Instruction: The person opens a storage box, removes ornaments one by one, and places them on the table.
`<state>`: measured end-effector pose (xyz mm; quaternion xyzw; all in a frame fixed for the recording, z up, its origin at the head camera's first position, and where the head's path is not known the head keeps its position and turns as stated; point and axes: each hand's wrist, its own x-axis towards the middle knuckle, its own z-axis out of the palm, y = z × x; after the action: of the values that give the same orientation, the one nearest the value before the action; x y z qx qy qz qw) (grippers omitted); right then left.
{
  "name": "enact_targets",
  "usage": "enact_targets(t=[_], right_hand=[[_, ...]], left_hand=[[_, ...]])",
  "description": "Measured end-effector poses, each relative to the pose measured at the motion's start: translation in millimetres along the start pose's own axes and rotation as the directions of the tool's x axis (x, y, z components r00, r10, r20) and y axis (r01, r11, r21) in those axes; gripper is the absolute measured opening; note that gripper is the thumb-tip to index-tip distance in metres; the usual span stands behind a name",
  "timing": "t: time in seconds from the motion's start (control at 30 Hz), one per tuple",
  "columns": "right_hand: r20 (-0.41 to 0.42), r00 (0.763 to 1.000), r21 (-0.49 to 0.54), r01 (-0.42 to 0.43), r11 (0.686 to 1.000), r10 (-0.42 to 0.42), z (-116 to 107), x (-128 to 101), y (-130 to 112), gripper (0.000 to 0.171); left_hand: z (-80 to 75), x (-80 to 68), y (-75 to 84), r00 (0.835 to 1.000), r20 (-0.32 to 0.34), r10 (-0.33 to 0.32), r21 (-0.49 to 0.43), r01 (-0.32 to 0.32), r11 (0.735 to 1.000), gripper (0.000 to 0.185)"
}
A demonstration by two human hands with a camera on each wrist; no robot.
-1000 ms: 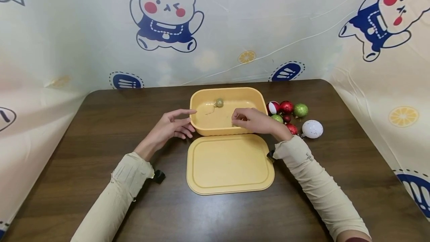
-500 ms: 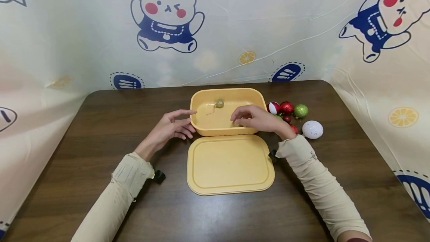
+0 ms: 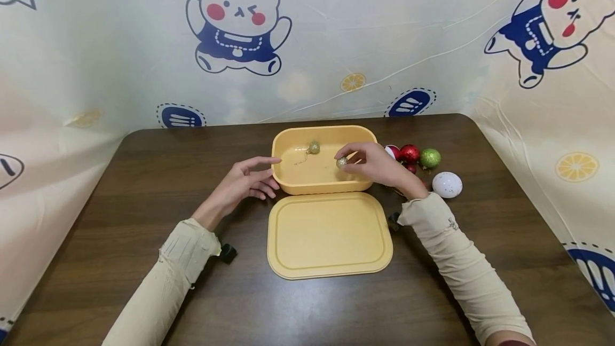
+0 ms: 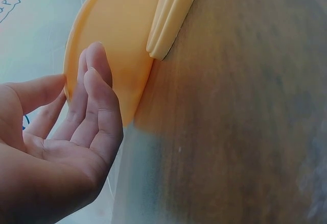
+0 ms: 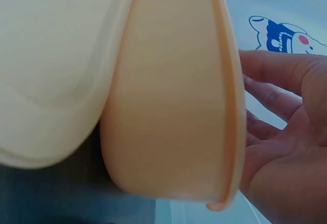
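In the head view, my right hand (image 3: 372, 163) pinches a small gold glitter bauble (image 3: 341, 162) between thumb and fingers, over the right part of the yellow box (image 3: 326, 189). The right wrist view shows that hand's fingertips hidden behind the box wall (image 5: 173, 101). A second gold bauble (image 3: 314, 147) lies inside the box towards the back, its thin string trailing on the floor of it. My left hand (image 3: 242, 179) rests at the box's left end, fingers loosely spread; in the left wrist view a fingertip touches the rim (image 4: 67, 78) and others lie along the outer wall.
A flat yellow lid (image 3: 330, 235) lies on the wooden table (image 3: 230, 303) right in front of the box. Right of the box sit red baubles (image 3: 410, 153), a green bauble (image 3: 430, 158) and a larger white speckled one (image 3: 447, 185). A printed cloth (image 3: 307, 41) hangs behind.
My right hand has moved up and slightly right, bringing the gold bauble with it into clearer view between the fingers. The left hand has stayed at the rim.
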<state>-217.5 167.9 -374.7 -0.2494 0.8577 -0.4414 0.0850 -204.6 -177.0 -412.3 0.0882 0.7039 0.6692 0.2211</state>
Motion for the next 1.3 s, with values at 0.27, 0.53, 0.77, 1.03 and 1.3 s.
enact_targets(t=[0.27,0.53,0.77,1.03,1.3], right_hand=[[-0.042,0.999,-0.018,-0.012,1.000,0.011,-10.4,-7.8,-0.9,0.024],[-0.094,0.995,-0.078,-0.017,0.997,0.010,-14.7,-11.6,1.0,0.026],[-0.139,0.990,-0.050,-0.017,0.999,0.010,-20.2,-18.2,-0.9,0.028],[-0.185,0.982,-0.040,-0.029,0.999,0.022,-32.9,-38.5,-0.9,0.026],[-0.233,0.968,-0.038,-0.100,0.994,0.089,-46.1,-56.9,2.4,0.029]], left_hand=[[0.4,-0.3,1.5,1.000,0.003,-0.006,0.000,0.006,1.000,0.046],[0.2,-1.6,1.0,1.000,0.001,-0.004,0.007,0.004,1.000,0.044],[0.6,-1.7,1.3,1.000,0.006,-0.001,0.004,0.001,1.000,0.047],[1.0,-2.0,2.3,1.000,0.010,0.005,0.005,-0.005,1.000,0.044],[1.0,-2.0,1.8,1.000,0.007,0.002,0.010,-0.002,1.000,0.046]])
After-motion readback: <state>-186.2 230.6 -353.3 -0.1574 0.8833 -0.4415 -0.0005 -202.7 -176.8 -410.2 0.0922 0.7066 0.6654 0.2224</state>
